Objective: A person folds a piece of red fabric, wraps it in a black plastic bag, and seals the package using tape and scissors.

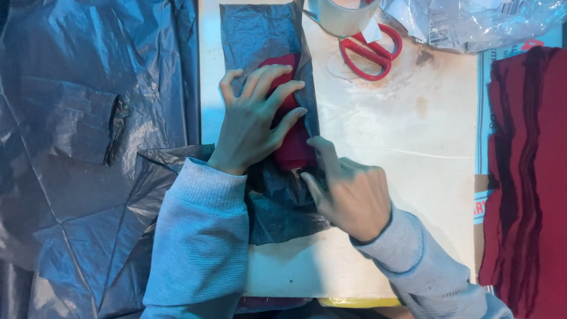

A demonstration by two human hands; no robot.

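A folded dark red cloth (291, 127) lies near the desk's (401, 153) far left edge, half wrapped in a thin grey plastic bag (260, 35). Both look soft, light and slippery, best held flat across the folds. The left hand (254, 121) presses on it, fingers spread; the right hand (348, 192) pinches the bag's edge. Beyond lie red scissors (372, 53), a tape roll (342, 15) and, at the right edge, stacked red cloths (528, 171).
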